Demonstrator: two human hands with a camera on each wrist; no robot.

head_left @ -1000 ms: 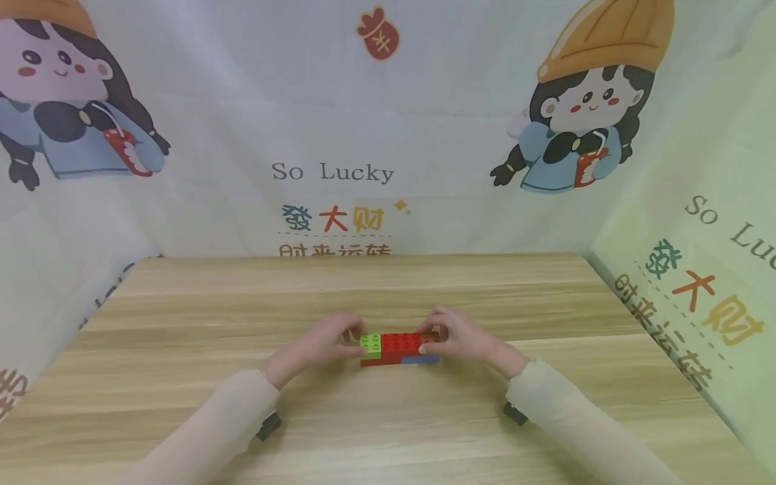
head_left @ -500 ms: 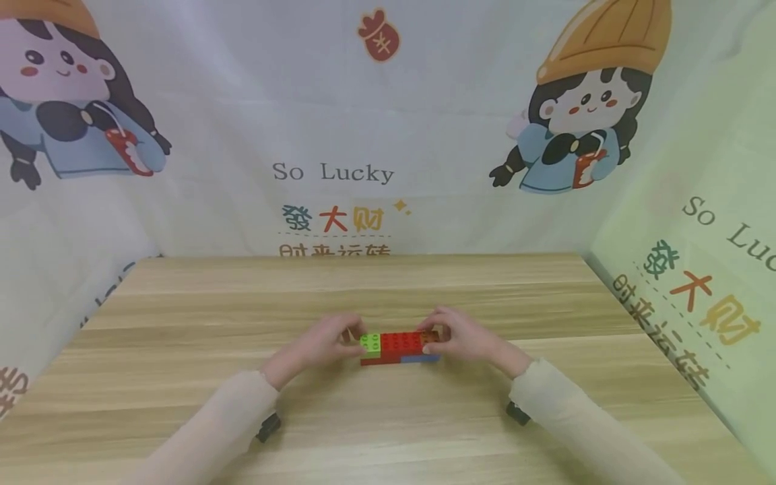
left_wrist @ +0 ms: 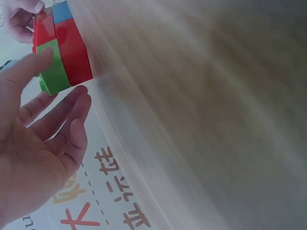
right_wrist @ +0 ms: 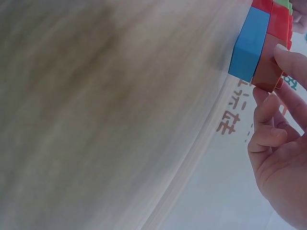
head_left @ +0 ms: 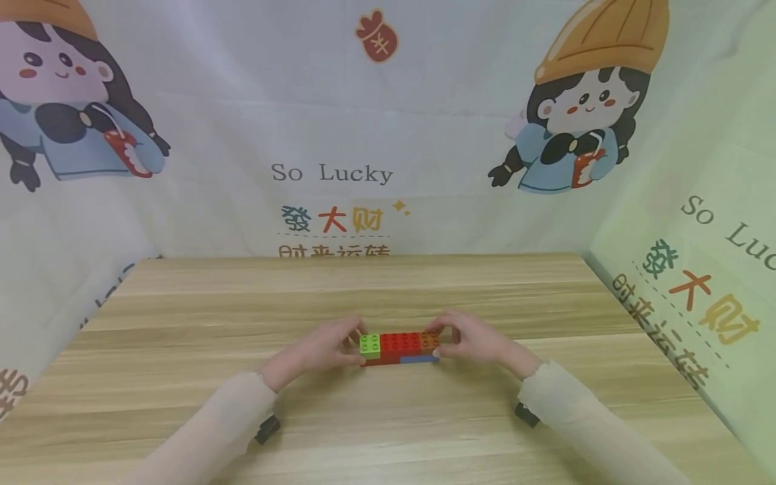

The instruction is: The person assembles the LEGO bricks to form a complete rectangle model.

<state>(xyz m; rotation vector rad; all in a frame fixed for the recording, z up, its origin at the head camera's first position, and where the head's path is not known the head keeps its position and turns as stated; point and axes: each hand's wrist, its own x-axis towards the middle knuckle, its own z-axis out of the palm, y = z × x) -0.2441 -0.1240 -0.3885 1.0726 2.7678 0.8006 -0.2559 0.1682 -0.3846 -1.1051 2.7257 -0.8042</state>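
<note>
Two layers of toy building bricks stand joined in a short row on the table. On top sit a light green brick (head_left: 370, 345), a red brick (head_left: 401, 342) and a brown brick (head_left: 429, 342). Beneath them are another red brick (left_wrist: 73, 52) and a blue brick (right_wrist: 249, 45). My left hand (head_left: 324, 345) pinches the green brick at the left end, thumb on its front face, index finger behind. At the opposite end my right hand (head_left: 475, 342) pinches the brown brick between thumb and index finger. The other fingers of both hands are loosely bent beside the bricks.
The wooden table (head_left: 388, 417) carries the bricks near its middle. A printed cloth (head_left: 448, 135) hangs behind it and along both sides. Under each sleeve a dark wrist device shows, one at the left (head_left: 267, 428) and one at the right (head_left: 527, 414).
My right hand has shifted slightly to the right, uncovering more of the brown brick's top. The left thumb has slid a little lower on the front. The bricks have stayed in place.
</note>
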